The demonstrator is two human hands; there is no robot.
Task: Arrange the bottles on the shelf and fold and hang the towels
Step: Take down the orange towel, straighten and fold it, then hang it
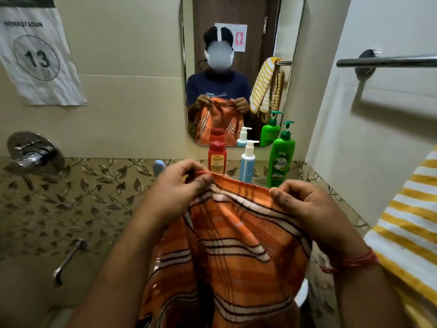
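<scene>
Both hands pinch the top edge of the orange towel (236, 245): the left hand (179, 185) at the far-left corner, the right hand (305, 207) at the right. That edge runs left to right between them and the cloth hangs down near the body. The towel bar (387, 61) lies far right, nearer the right hand.

Small tiled bathroom corner, softly lit.
Cream wall tiles (132, 55) above a leaf-patterned band (71, 197); rounded mirror (241, 15) ahead, paper sign (35, 58) marked 13 at left, chrome tap (33, 153) below, metal rail (387, 61) at right.
</scene>
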